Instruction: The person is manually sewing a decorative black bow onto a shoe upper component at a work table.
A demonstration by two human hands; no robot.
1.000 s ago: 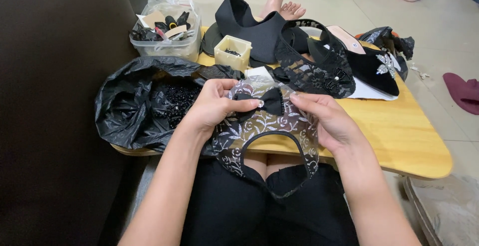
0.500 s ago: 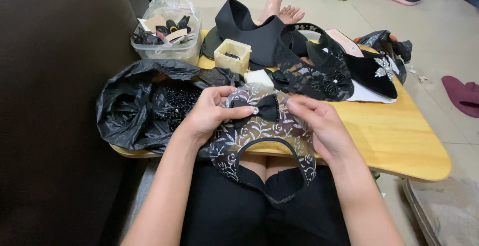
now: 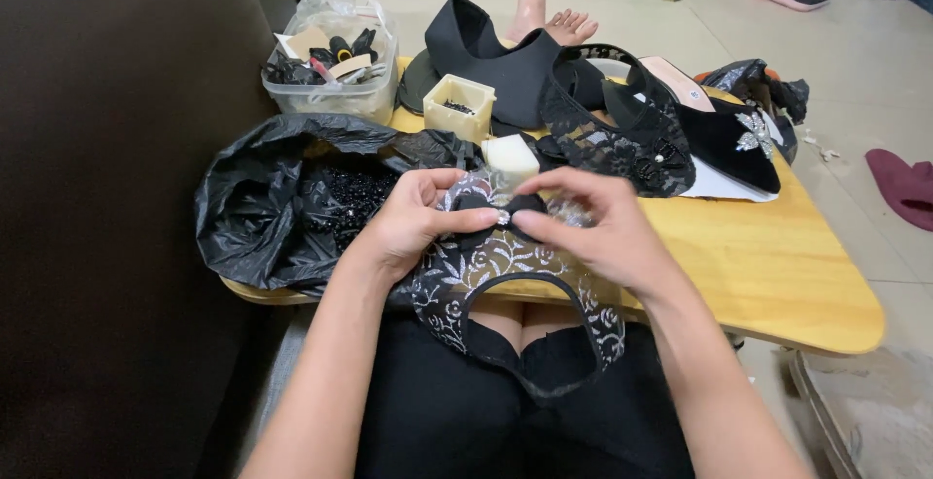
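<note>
Black lace patterned with silver makes up the shoe upper (image 3: pixel 505 275) that I have draped over my lap and the near edge of the bench (image 3: pixel 777 265); it looks light, thin and floppy, so I judge it will sag wherever it is not supported. My left hand (image 3: pixel 408 222) is curled closed around its left side, thumb pressing toward the small black bow (image 3: pixel 496 215) at the front, and my right hand (image 3: pixel 598 226) pinches the bow's other side with fingertips drawn nearly together. The bow carries a tiny shiny stone, which I take to be delicate and easy to knock loose, so holding by the fabric just beside it seems safer than gripping the stone. Touching my left hand is a crumpled black plastic bag (image 3: pixel 282 197) with dark beads showing. Just beyond my hands sits a pale block (image 3: pixel 512 158), then a small cream box (image 3: pixel 459 105), a clear tub (image 3: pixel 335 51) of trimmings, and more black shoe pieces, one with a sparkly ornament (image 3: pixel 753 134).
</note>
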